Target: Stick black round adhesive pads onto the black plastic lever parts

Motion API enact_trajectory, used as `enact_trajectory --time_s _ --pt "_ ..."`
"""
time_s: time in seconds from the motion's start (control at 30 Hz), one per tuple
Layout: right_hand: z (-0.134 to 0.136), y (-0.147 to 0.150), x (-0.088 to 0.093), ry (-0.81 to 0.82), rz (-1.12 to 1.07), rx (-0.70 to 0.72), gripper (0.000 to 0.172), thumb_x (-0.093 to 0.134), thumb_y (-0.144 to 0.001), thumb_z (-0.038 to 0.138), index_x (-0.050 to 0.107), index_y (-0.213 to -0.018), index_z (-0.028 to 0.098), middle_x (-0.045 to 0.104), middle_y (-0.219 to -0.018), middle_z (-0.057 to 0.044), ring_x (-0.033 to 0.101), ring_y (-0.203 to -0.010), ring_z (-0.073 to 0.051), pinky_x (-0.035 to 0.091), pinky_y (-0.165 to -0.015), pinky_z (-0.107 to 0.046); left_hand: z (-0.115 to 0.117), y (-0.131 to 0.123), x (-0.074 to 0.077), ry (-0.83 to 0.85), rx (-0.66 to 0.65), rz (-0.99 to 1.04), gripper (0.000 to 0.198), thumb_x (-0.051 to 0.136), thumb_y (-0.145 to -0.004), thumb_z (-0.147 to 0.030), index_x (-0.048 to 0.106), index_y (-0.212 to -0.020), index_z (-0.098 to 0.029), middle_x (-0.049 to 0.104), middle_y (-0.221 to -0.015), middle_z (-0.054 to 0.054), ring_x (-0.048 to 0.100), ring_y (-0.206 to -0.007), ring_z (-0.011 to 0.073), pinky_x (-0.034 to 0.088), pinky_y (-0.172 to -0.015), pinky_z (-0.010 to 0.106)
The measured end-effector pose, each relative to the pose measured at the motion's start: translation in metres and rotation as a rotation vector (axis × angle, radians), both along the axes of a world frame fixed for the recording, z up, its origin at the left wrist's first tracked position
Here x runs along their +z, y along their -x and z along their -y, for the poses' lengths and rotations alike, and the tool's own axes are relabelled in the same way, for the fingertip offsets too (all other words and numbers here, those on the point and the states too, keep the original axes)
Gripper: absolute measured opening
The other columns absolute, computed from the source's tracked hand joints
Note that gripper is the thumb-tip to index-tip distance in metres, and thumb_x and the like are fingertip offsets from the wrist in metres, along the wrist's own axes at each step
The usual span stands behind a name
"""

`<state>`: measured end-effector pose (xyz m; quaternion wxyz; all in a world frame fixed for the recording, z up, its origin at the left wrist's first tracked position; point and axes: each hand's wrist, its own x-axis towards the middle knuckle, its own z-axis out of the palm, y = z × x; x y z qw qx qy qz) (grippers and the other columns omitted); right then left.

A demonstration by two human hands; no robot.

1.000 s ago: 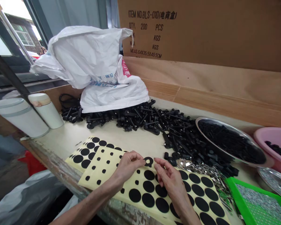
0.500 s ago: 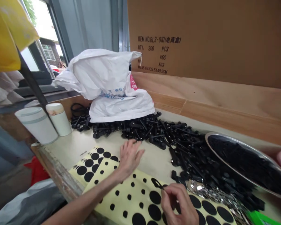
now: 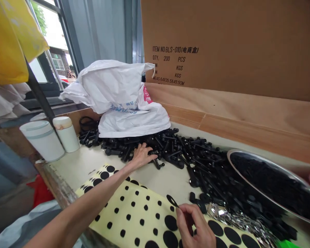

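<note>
My left hand [image 3: 142,156] reaches forward, its fingers resting on the edge of a heap of black plastic parts [image 3: 196,158]. My right hand [image 3: 193,225] pinches a small black ring-shaped rubber piece [image 3: 172,200] between thumb and forefinger. Under that hand lies a cream backing sheet with black adhesive dots [image 3: 134,210], and another dotted sheet [image 3: 104,174] overlaps behind it. A steel bowl [image 3: 258,162] full of black parts stands right of the heap.
A white woven sack [image 3: 129,117] slumps behind the heap, against a cardboard carton [image 3: 222,44]. Two white canisters [image 3: 42,141] stand at the left. Loose silver metal pieces [image 3: 237,220] lie near my right hand. The table's worn front edge [image 3: 59,186] runs along the left.
My left hand has moved forward off the dotted sheets onto the black heap. My right hand keeps the black ring, and the view has tilted slightly.
</note>
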<state>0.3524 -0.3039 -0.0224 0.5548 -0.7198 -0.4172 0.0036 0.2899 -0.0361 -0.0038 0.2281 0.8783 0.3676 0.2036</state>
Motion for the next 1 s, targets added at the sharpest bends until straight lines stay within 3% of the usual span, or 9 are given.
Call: enact_trajectory --time_s 0.13,0.27,0.4,0.53,0.67,0.77,0.83,0.93,1.0 --pt "0.000 -0.007 -0.003 0.038 0.011 0.016 0.019 0.052 -0.087 0.037 0.058 -0.074 0.024 0.058 -0.068 0.000 0.052 -0.053 -0.014 0.043 -0.053 -0.025 0.027 0.017 -0.015 0.084 -0.141 0.102 0.039 0.057 -0.080 -0.031 0.060 -0.119 -0.025 0.043 -0.135 0.008 0.049 -0.118 0.0265 0.040 -0.099 0.043" --pt "0.002 -0.017 -0.008 0.095 0.020 0.036 0.020 0.054 -0.086 0.039 0.059 -0.075 0.023 0.060 -0.069 0.000 0.055 -0.055 -0.015 0.045 -0.056 -0.026 0.037 0.023 -0.020 0.188 -0.267 0.241 0.033 0.056 -0.077 -0.017 0.065 -0.108 -0.025 0.058 -0.121 0.004 0.057 -0.106 0.0202 0.043 -0.095 0.036" --pt "0.004 -0.023 -0.010 0.086 -0.174 -0.034 0.024 0.058 -0.084 0.045 0.060 -0.082 0.022 0.062 -0.074 -0.003 0.059 -0.064 -0.017 0.049 -0.062 -0.028 0.047 0.029 -0.008 0.305 -0.243 0.397 0.038 0.057 -0.079 -0.022 0.058 -0.117 -0.020 0.061 -0.115 0.009 0.062 -0.083 0.0167 0.050 -0.075 0.032" --pt "-0.001 -0.022 -0.007 -0.069 -0.394 -0.002 0.038 0.062 -0.082 0.044 0.054 -0.110 0.020 0.062 -0.089 -0.006 0.061 -0.076 -0.019 0.053 -0.067 -0.030 0.083 0.040 0.010 0.515 -0.371 0.516 0.062 0.062 -0.077 -0.020 0.037 -0.134 -0.023 0.059 -0.121 0.010 0.062 -0.092 0.0164 0.051 -0.079 0.031" --pt "-0.004 -0.014 -0.002 -0.116 -0.361 0.180 0.062 0.066 -0.080 0.035 0.037 -0.134 0.026 0.058 -0.109 -0.008 0.058 -0.080 -0.017 0.054 -0.068 -0.031 0.132 0.045 0.015 0.713 -0.496 0.543 0.046 0.061 -0.075 -0.010 0.055 -0.119 -0.021 0.059 -0.120 0.009 0.059 -0.101 0.0192 0.050 -0.085 0.032" --pt "-0.004 -0.007 0.001 -0.087 -0.401 0.221 0.072 0.066 -0.079 0.031 0.028 -0.139 0.026 0.060 -0.103 -0.006 0.059 -0.081 -0.018 0.053 -0.067 -0.032 0.159 0.043 0.008 0.506 -0.460 0.513 0.047 0.052 -0.073 -0.001 0.063 -0.113 -0.023 0.057 -0.118 0.007 0.054 -0.111 0.0202 0.044 -0.097 0.036" --pt "-0.004 -0.005 0.002 -0.099 -0.438 0.229 0.071 0.064 -0.080 0.028 0.026 -0.140 0.026 0.061 -0.096 -0.004 0.061 -0.081 -0.018 0.053 -0.066 -0.031 0.169 0.042 0.004 0.475 -0.426 0.522 0.056 0.049 -0.072 0.001 0.058 -0.120 -0.025 0.055 -0.124 0.006 0.052 -0.115 0.0201 0.042 -0.101 0.038" --pt "-0.001 -0.005 0.004 -0.137 -0.386 0.179 0.068 0.062 -0.081 0.024 0.027 -0.138 0.026 0.060 -0.096 -0.003 0.061 -0.085 -0.018 0.053 -0.071 -0.031 0.177 0.041 0.004 0.765 -0.327 0.652 0.067 0.057 -0.074 -0.005 0.042 -0.135 -0.027 0.049 -0.136 0.009 0.058 -0.109 0.0206 0.047 -0.096 0.038" --pt "0.002 -0.004 0.001 -0.149 -0.287 0.124 0.068 0.063 -0.081 0.023 0.027 -0.139 0.027 0.060 -0.099 -0.004 0.061 -0.087 -0.018 0.052 -0.073 -0.031 0.178 0.041 0.007 1.026 -0.215 0.798 0.060 0.062 -0.079 -0.014 0.042 -0.134 -0.025 0.048 -0.138 0.011 0.060 -0.107 0.0216 0.051 -0.090 0.037"
